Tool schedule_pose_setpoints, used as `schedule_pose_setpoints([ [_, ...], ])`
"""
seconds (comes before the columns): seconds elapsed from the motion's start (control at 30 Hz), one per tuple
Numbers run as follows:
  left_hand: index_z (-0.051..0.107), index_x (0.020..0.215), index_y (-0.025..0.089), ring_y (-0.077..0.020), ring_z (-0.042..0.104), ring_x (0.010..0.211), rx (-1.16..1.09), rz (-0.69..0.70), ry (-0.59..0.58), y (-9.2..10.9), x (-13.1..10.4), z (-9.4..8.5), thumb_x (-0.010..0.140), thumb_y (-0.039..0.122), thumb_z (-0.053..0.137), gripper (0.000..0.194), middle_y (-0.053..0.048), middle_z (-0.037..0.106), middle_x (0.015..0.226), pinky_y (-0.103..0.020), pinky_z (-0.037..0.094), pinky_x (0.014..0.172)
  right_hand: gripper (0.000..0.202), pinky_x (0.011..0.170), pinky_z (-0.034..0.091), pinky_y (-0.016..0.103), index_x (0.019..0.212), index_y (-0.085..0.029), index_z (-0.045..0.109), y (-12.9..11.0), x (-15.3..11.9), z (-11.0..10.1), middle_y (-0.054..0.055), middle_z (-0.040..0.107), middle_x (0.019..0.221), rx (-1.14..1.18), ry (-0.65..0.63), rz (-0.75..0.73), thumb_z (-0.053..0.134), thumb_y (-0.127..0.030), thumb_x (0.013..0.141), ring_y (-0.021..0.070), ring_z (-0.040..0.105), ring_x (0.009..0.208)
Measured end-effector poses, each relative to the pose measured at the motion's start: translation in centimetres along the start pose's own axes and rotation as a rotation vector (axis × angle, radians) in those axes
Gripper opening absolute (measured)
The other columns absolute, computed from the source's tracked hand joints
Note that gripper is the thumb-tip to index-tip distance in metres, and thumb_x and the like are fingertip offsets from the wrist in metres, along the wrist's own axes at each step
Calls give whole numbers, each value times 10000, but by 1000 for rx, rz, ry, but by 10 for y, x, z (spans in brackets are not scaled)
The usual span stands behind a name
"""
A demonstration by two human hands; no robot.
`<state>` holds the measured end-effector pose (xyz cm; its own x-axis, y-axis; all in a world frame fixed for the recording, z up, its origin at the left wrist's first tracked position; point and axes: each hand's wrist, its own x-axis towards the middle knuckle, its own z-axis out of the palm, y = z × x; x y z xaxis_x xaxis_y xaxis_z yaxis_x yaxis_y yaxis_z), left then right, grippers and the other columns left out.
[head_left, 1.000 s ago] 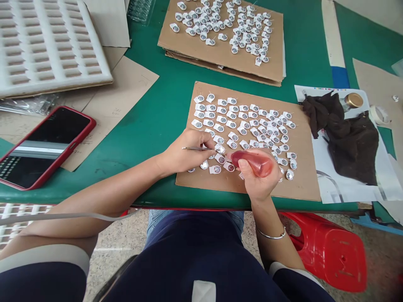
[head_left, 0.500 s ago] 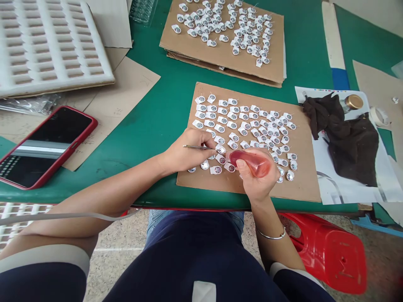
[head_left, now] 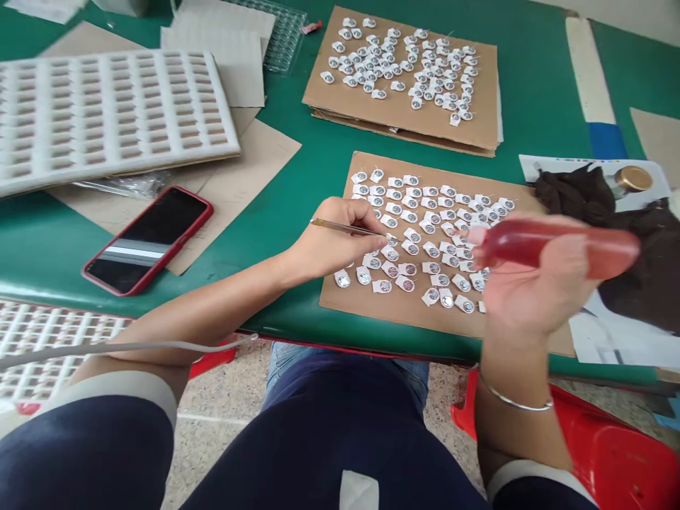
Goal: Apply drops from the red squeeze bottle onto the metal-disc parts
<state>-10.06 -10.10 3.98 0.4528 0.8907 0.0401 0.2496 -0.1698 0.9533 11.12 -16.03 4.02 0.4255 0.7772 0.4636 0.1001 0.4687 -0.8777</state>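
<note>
My left hand [head_left: 343, 237] is closed around slim metal tweezers [head_left: 332, 225], whose tip points right, over small round silver parts with white tabs [head_left: 410, 247]. These parts lie in rows on a sheet of cardboard [head_left: 355, 304]. Raised above the right side of that sheet, my right hand [head_left: 531, 297] grips a translucent red squeeze bottle [head_left: 563, 244]. The bottle lies sideways in the grip with its narrow end to the left, and it is blurred. Some of the parts behind both hands are hidden.
Farther back, stacked cardboard [head_left: 404, 131] carries more such parts. On the left are a white foam tray [head_left: 122, 113] and a red-cased phone [head_left: 151, 241]. Dark cloth [head_left: 645, 262] and a gold-lidded jar [head_left: 634, 178] sit at right. A red stool [head_left: 621, 446] stands below the table edge.
My right hand has lifted the squeeze bottle away from the parts, up and to the right. My left hand keeps the tweezers over the parts. The whole view has shifted slightly.
</note>
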Motion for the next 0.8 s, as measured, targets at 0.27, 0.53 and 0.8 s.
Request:
schedule_pose_setpoints([
  [0.27, 649, 733, 127, -115, 634, 677, 238, 126, -98, -9, -13, -9, 742, 185, 639, 60, -41, 699, 781, -204, 479, 556, 290, 329, 357, 232, 944, -196, 509, 2, 45, 37, 14, 587, 711, 131, -181, 193, 628, -374, 750, 189, 652, 582],
  [0.53, 641, 836, 148, -131, 655, 731, 403, 277, -153, -26, -34, -17, 835, 232, 561, 116, -58, 698, 842, -209, 474, 570, 276, 285, 287, 213, 849, -210, 456, 33, 20, 46, -24, 521, 618, -10, -194, 195, 534, -472, 809, 146, 616, 483],
  [0.8, 578, 865, 171, -127, 642, 743, 472, 474, -223, -36, -39, -9, 861, 183, 496, 83, -38, 681, 840, -232, 463, 630, 255, 271, 304, 220, 835, -194, 519, 27, 12, 49, -42, 543, 602, 19, -152, 146, 567, -441, 793, 146, 624, 465],
])
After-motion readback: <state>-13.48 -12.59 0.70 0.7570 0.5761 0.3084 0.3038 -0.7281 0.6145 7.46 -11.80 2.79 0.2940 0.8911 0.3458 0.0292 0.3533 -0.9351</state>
